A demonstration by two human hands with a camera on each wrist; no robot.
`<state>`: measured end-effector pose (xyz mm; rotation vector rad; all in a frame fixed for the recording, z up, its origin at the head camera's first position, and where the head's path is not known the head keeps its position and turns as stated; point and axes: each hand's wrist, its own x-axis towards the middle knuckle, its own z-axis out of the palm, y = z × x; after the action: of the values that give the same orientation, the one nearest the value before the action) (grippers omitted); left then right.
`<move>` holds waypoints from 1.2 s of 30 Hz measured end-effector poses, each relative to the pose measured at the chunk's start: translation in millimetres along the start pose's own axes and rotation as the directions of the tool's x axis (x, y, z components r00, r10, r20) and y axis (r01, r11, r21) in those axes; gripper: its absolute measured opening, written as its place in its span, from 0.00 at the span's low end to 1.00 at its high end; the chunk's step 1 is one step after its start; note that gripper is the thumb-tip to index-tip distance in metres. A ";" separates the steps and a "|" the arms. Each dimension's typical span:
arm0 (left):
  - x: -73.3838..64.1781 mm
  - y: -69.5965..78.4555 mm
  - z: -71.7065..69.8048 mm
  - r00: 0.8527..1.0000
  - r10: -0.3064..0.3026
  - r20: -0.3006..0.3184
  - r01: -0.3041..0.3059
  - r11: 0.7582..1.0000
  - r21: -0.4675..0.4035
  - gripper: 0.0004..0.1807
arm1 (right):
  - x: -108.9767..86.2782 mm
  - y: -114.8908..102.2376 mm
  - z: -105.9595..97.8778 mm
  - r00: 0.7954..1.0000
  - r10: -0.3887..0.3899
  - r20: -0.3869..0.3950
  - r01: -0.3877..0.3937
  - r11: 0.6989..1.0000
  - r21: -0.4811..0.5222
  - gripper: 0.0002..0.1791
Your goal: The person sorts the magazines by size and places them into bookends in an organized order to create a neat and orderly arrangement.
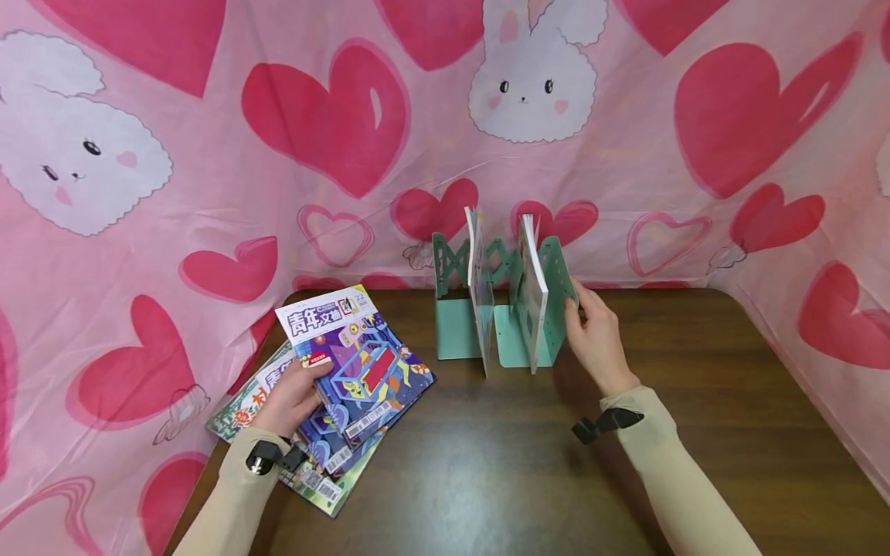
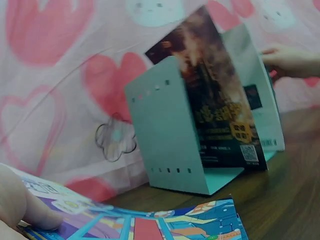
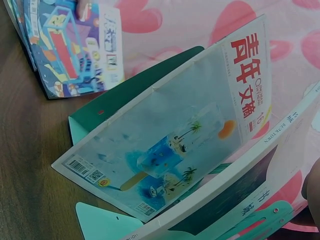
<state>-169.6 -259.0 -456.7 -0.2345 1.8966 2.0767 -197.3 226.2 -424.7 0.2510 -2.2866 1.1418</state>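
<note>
My left hand (image 1: 292, 398) grips a purple-blue magazine (image 1: 378, 351) at its left edge, thumb on the cover. Other magazines (image 1: 239, 409) lie beneath it at the table's left side. A mint-green expandable book rack (image 1: 456, 328) stands at the back middle. Upright inside it, leaning slightly, are a magazine with an ice-pop cover (image 3: 200, 120) and a thicker white-spined one (image 1: 534, 301). With thumb and fingers, my right hand (image 1: 598, 340) holds the outer edge of the rack's right end plate (image 1: 558, 297).
The brown wooden table (image 1: 487, 471) reaches back to a pink cloth (image 1: 431, 139) printed with hearts and rabbits, which hangs behind and along both sides. A small dark camera is strapped to each wrist.
</note>
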 end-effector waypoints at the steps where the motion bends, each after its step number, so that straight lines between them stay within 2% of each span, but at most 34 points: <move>1: -0.2 2.0 3.5 1.000 0.009 -0.015 -0.010 1.000 -0.027 0.32 | 0.1 0.2 0.1 1.000 -0.002 -0.001 0.002 1.000 -0.001 0.24; 2: 0.2 3.9 6.7 0.999 0.008 -0.031 -0.010 0.997 -0.082 0.34 | 0.1 0.4 0.2 1.000 -0.002 -0.002 0.002 1.000 -0.001 0.24; 3: 0.3 5.9 10.8 0.998 -0.010 -0.060 -0.001 0.985 -0.173 0.35 | 0.1 0.5 0.3 1.000 -0.002 -0.002 0.002 1.000 -0.001 0.24; 8: -4.2 14.2 25.2 0.988 0.018 -0.156 -0.052 0.975 -0.214 0.38 | -0.6 0.5 0.4 1.000 0.007 -0.001 -0.007 1.000 -0.003 0.24; 13: -11.9 21.6 38.7 0.968 0.070 -0.240 -0.105 0.985 -0.139 0.33 | -0.9 0.2 0.1 1.000 0.013 0.003 -0.013 1.000 0.000 0.25; 19: -23.3 30.2 56.3 0.922 0.181 -0.343 -0.182 0.983 0.028 0.27 | -0.8 0.4 -0.4 1.000 0.013 0.011 -0.013 1.000 0.008 0.25; 24: -34.2 36.9 72.5 0.868 0.312 -0.386 -0.262 0.949 0.178 0.23 | -0.5 -0.7 -0.7 1.000 0.013 0.009 -0.013 1.000 0.002 0.25; 27: -40.8 39.5 81.4 0.831 0.397 -0.391 -0.301 0.910 0.284 0.22 | -0.1 -1.4 -1.2 1.000 0.011 0.006 -0.011 1.000 0.000 0.25; 30: -45.5 39.5 87.9 0.793 0.471 -0.386 -0.349 0.871 0.347 0.22 | -0.3 -1.4 -0.3 1.000 0.010 -0.003 -0.010 1.000 -0.006 0.25; 36: -49.7 33.4 102.8 0.682 0.618 -0.391 -0.448 0.776 0.445 0.21 | -0.2 -0.9 1.0 1.000 0.012 -0.005 -0.012 1.000 -0.015 0.25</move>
<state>-125.0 -165.6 -398.1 -0.1789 2.9083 2.1436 -197.2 224.9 -424.7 0.2289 -2.2941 1.1299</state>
